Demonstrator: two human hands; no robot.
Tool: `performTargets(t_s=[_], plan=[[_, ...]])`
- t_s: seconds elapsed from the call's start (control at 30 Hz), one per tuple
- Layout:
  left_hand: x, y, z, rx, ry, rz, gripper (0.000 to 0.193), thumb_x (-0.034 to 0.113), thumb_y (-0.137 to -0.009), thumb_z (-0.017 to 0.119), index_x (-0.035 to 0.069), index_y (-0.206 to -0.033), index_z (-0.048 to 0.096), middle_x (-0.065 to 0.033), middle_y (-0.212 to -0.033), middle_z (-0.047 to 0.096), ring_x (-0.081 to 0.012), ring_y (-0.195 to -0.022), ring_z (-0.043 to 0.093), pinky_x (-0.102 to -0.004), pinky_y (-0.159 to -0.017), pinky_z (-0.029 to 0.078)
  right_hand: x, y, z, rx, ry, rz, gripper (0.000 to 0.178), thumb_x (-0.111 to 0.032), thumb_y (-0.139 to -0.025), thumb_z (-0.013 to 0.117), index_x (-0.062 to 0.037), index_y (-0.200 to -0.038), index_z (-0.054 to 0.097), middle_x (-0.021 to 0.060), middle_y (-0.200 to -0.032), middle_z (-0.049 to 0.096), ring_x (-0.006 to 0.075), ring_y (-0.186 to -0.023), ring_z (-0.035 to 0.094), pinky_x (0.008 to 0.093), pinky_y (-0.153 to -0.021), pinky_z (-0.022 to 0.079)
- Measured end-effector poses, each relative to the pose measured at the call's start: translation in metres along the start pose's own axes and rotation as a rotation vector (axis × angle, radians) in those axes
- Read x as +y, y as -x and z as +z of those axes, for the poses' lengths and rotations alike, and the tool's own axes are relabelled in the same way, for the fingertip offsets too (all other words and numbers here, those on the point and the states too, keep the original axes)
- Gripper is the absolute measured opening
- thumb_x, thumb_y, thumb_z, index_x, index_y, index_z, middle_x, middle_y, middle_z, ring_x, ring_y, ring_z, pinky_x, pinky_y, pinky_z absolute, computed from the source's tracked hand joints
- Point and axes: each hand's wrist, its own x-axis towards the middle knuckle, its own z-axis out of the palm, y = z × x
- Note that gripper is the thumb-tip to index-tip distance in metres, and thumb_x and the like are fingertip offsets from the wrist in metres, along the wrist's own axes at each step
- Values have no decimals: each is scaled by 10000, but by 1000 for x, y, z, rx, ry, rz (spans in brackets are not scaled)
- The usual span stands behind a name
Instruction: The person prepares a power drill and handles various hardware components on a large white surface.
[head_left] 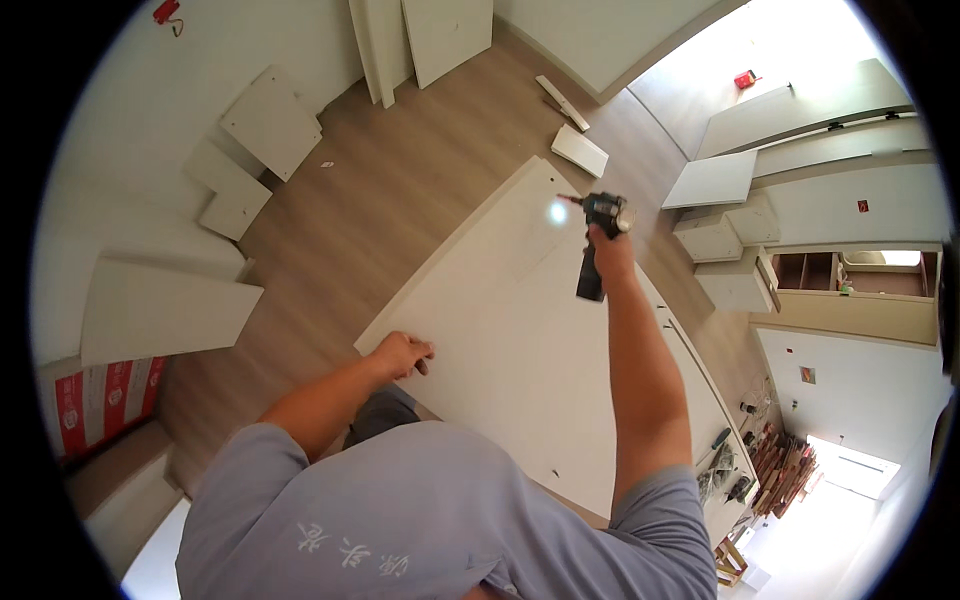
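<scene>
A large white board (490, 340) lies flat in front of me. My right hand (612, 257) is wrapped round the grip of a dark cordless drill (604, 212), held over the board's far end. The drill's tip points left, and its lamp throws a bright spot on the white surface near a small dark hole (551, 180). Close to the board's left edge, my left hand (403, 354) has its fingers curled together. What those fingers hold, if anything, is too small to make out.
White panels (272, 122) lean along the left wall, with more panels (448, 40) at the back. Short white pieces (579, 151) lie on the wooden floor beyond the board. White boxes (735, 280) stand to the right. A screwdriver (720, 438) and plastic bags (717, 470) rest on the board's near right.
</scene>
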Motion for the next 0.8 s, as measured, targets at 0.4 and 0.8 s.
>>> performTargets(t_s=[0.4,0.8], plan=[[-3,-11,-6,-111,-125,4,324,345,-971,635,35,-974,729,-60,-722,744,-116,-477,519,-308,-492,452,-115,-81,10,-298,388,140,279,-238,-920,695,6,-1055,677,94,-856,711,181,-655,650,352,-614,528],[-12,-10,-7,-49,-166,106,315,315,-965,631,17,-946,730,-62,-721,740,-112,-515,536,-306,-514,450,-123,-75,30,-295,547,2,263,-246,-927,688,5,-1006,679,96,-816,704,195,-635,653,368,-579,513]])
